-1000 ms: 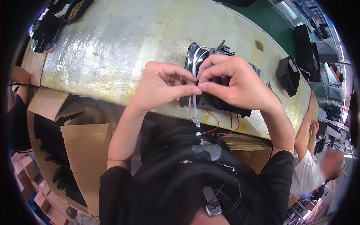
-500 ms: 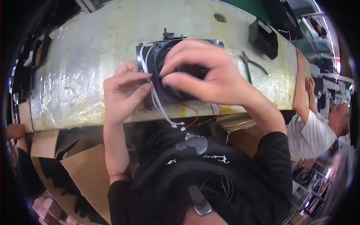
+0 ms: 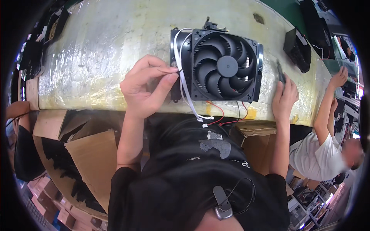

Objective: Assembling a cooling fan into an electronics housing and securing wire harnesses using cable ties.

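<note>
A black cooling fan (image 3: 227,66) sits on a dark metal-edged unit on the bench. White cables (image 3: 184,84) run down the fan's left side to small white plugs (image 3: 205,125) hanging over the bench's near edge. My left hand (image 3: 145,89) pinches what looks like a thin black cable tie (image 3: 181,70) beside these cables; its far end is hidden by my fingertips. Right of the fan, my right hand (image 3: 285,96) is closed round the cutting pliers (image 3: 281,71), whose handles are mostly covered.
Red wires (image 3: 222,114) dangle from the fan's near side. A black bin (image 3: 297,50) stands at the back right. Open cardboard boxes (image 3: 94,163) lie below the bench edge. At far right, another person's arm (image 3: 325,102) reaches over the bench.
My right hand has left the cables and moved right onto the pliers, uncovering the fan. My left hand stays at the cables. The whole view has shifted.
</note>
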The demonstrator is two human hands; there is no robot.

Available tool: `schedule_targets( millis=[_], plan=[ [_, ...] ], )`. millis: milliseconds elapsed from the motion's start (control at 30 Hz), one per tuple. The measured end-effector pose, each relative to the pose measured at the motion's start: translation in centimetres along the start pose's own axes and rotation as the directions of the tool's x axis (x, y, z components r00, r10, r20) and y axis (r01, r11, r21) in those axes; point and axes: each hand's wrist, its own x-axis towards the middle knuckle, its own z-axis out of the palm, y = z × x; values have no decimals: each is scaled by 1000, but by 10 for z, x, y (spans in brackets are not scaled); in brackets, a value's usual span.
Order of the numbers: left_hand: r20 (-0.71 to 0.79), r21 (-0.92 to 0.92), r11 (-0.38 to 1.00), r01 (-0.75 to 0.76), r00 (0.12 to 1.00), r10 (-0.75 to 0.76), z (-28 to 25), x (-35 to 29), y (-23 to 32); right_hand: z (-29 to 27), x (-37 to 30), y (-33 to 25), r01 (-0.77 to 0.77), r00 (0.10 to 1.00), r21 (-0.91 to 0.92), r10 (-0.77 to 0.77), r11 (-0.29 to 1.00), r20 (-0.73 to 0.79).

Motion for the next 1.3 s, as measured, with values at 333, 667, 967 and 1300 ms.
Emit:
schedule_targets(
  millis=[333,667,967,1300],
  plan=[
    [-94,-107,984,146,983,-156,3,-4,-2,-103,62,-140,392,864,482,-493,784,100],
    [-100,-78,989,129,986,-136,4,-4,0,-126,82,-190,641,710,132,-649,756,272],
    [-101,-164,976,142,982,-160,9,2,-1,-131,78,-197,665,680,66,-640,744,358],
    [-799,252,886,388,600,-35,-65,-107,26,-73,36,-48,-102,989,335,61,937,131]
  ],
)
